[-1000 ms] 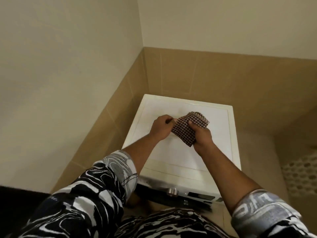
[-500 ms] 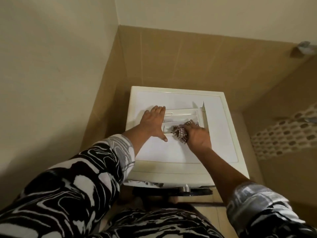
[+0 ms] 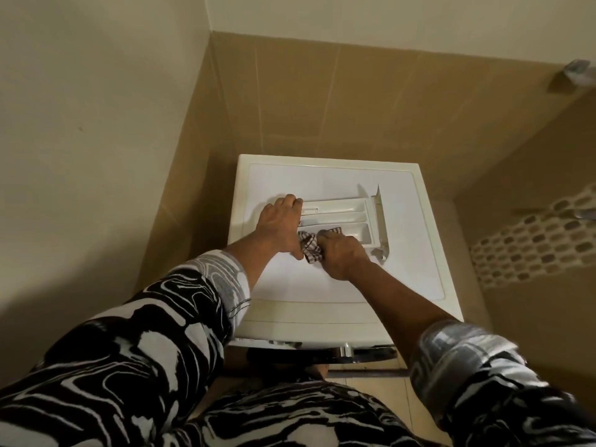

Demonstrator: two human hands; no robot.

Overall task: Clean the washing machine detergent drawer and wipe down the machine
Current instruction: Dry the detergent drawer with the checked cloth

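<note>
Walls fill most of the view: plain paint at 9 and 12 o'clock, tan wall tiles (image 3: 322, 108) behind, and a mosaic band (image 3: 532, 240) at 3 o'clock. The white washing machine (image 3: 322, 285) stands in the corner at the centre, seen from above, with a chrome knob (image 3: 346, 351) showing on its front at 6 o'clock. Two patterned black-and-white sleeves (image 3: 129, 350) reach in from 7 and 5 o'clock.

The detergent drawer (image 3: 338, 209) lies taken out on the machine's lid, towards 1 o'clock of the lid's middle. It lies crosswise with its long compartments open to the camera, and its front panel stands upright at the 3 o'clock end.

The left grip (image 3: 279, 224), a bare hand, is at the drawer's 9 o'clock end. Its fingers are curled over that end and hold it down.

The right grip (image 3: 343, 256) is clenched round a bunched checked cloth (image 3: 309, 245). It holds the cloth against the near edge of the drawer, at the compartment closest to the person. The cloth sits between the two hands, touching both.
</note>
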